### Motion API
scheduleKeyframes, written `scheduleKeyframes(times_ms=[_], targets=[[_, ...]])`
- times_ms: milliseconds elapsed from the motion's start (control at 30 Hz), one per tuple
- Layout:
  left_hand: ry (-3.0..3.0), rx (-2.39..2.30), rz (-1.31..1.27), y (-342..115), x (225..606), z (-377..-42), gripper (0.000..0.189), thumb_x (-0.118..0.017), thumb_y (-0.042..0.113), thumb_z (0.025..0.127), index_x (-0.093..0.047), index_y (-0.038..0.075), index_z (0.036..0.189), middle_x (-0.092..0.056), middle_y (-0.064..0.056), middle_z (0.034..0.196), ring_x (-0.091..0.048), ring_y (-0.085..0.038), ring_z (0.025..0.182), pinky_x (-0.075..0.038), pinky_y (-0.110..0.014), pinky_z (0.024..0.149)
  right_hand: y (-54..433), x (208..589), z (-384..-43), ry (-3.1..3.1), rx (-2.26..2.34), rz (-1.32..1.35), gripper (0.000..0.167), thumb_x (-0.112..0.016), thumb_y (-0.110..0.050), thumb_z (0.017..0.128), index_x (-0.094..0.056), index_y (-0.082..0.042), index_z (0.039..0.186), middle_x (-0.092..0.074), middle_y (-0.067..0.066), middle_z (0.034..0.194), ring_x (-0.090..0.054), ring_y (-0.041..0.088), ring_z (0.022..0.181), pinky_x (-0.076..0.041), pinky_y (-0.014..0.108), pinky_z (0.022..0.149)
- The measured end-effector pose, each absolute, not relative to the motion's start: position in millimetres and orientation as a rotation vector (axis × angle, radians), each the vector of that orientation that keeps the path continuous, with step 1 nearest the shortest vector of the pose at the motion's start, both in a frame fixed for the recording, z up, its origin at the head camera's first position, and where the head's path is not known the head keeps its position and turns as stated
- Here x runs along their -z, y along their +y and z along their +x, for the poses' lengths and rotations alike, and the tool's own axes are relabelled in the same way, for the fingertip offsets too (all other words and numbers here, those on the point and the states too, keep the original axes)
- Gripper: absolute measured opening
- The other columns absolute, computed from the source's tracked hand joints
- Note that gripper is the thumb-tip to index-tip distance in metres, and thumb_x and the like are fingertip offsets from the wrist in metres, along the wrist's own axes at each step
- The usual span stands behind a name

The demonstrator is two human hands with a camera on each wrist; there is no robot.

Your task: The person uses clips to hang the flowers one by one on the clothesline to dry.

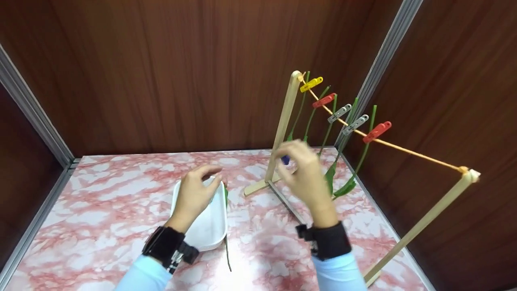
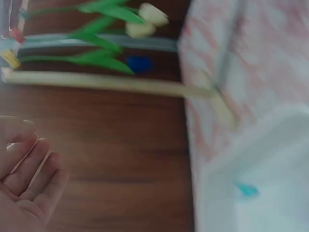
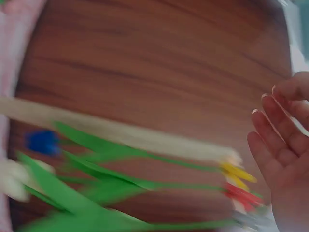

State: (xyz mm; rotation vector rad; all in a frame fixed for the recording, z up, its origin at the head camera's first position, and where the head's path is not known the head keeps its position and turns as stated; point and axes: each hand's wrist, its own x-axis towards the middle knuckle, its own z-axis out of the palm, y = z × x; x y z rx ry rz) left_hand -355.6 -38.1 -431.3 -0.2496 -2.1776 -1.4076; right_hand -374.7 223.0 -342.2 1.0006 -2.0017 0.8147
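My left hand (image 1: 196,194) hovers over a white plastic tray (image 1: 220,238), fingers loosely bent and holding nothing. A small teal piece (image 2: 247,189) lies in the tray; its kind is too blurred to tell. Along the tray's right side lie a green leaf (image 1: 226,197) and a thin stem (image 1: 227,254). My right hand (image 1: 305,176), blurred, is raised in front of the wooden stand (image 1: 284,111), fingers bent and nothing between them. Artificial tulips hang heads-down from the stand's string (image 1: 420,154), among them a blue tulip (image 3: 42,141) and a white tulip (image 2: 153,14).
Clothespins grip the stems on the string: a yellow clothespin (image 1: 311,84), a red clothespin (image 1: 324,100), two grey ones (image 1: 356,124) and another red clothespin (image 1: 377,131). The stand's front post (image 1: 424,226) rises at the right. Wood-grain walls (image 1: 181,81) enclose the marbled table (image 1: 101,226).
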Motion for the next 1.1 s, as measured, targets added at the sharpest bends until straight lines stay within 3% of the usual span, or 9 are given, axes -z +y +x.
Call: scheduleKeyframes(times_ms=[267,633,833,1100], targets=[[-2.373,1.244,-0.112,-65,484,-352,0.027,-0.077,0.008,0.09,-0.075,0.0,0.116,-0.075,-0.014,0.113,-0.069,-0.034,0.108,-0.055,-0.047,0.096,198,424,-393,-2.372,-0.813,0.984,0.011,-0.072,0.001,0.087,-0.072,-0.006,0.096,-0.07,0.004,0.1,-0.068,0.021,0.092,-0.059,0.027,0.082],[-2.551,1.228,-0.008,-61,544,-343,0.027,-0.077,0.007,0.089,-0.075,-0.001,0.114,-0.075,-0.018,0.111,-0.07,-0.036,0.106,-0.056,-0.049,0.093,177,521,-405,-2.716,-0.634,1.132,0.016,-0.078,-0.003,0.086,-0.079,-0.007,0.101,-0.072,0.005,0.106,-0.068,0.022,0.105,-0.055,0.034,0.097],[-2.542,1.285,0.023,-54,554,-335,0.024,-0.074,0.007,0.091,-0.075,0.0,0.114,-0.075,-0.016,0.111,-0.07,-0.036,0.106,-0.057,-0.049,0.091,167,552,-407,-2.713,-0.45,1.364,0.028,-0.08,-0.003,0.087,-0.079,-0.012,0.113,-0.073,0.002,0.12,-0.066,0.021,0.115,-0.053,0.031,0.1],[-2.466,1.32,-0.005,-46,561,-328,0.021,-0.071,0.005,0.091,-0.076,0.001,0.111,-0.076,-0.012,0.107,-0.071,-0.033,0.103,-0.057,-0.049,0.091,156,578,-406,-2.474,-0.053,1.54,0.027,-0.079,-0.005,0.085,-0.08,-0.023,0.105,-0.07,-0.004,0.126,-0.064,0.018,0.113,-0.053,0.029,0.096]])
